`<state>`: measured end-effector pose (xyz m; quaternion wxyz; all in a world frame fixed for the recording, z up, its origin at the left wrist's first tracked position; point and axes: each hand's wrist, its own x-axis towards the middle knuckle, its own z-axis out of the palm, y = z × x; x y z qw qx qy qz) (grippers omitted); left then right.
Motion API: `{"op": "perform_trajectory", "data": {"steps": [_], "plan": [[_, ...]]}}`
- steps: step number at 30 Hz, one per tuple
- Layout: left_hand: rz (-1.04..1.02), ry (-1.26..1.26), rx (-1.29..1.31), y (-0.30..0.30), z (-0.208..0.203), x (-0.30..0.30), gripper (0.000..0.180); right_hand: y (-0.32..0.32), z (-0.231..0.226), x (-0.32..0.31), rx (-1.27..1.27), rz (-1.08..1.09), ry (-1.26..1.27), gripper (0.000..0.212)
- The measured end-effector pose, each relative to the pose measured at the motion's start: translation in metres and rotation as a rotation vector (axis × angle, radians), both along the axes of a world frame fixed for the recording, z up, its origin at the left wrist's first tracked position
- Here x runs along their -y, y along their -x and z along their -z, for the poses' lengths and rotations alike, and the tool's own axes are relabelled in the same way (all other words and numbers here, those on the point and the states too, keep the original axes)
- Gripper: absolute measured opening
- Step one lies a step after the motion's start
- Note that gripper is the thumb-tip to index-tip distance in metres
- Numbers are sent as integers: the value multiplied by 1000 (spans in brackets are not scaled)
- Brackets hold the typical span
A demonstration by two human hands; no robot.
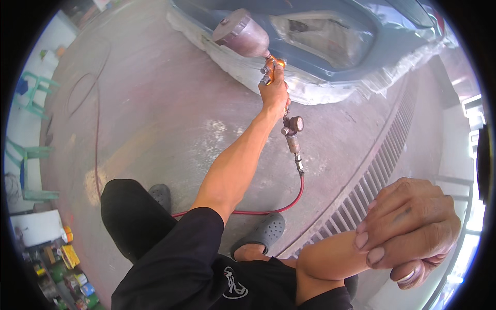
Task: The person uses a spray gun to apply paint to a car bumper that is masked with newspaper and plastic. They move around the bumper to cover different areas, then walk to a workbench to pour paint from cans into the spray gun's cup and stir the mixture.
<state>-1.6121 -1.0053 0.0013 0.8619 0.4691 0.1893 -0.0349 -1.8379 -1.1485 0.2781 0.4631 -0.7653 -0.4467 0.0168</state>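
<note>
head view: left hand (276,94) wrapped around the handle of a spray gun (275,63); grip closed on it. the gun is held out beside a blue-grey vehicle panel (305,63), its large stained cup (242,33) tilted to the left. clear sheeting (310,93) lines the panel's lower edge. below the handle, a round gauge (296,124) and a red hose (301,190). right hand (408,230) raised at lower right, fingers curled, palm hidden; cannot tell whether anything is gripped.

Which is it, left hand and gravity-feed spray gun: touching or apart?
Touching. The head view shows the left hand wrapped around the gravity-feed spray gun.
</note>
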Motion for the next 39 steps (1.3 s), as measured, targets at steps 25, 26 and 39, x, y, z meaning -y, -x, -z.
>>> {"op": "perform_trajectory", "data": {"steps": [25, 26, 39], "plan": [[59, 147, 309, -33, -77, -233, 75, -143, 114, -228, 117, 709, 667, 83], [93, 100, 285, -21, -82, -223, 77, -152, 121, -232, 43, 727, 613, 82], [991, -740, 689, 87, -39, -134, 143, -128, 93, -137, -325, 1338, -271, 52]]}}
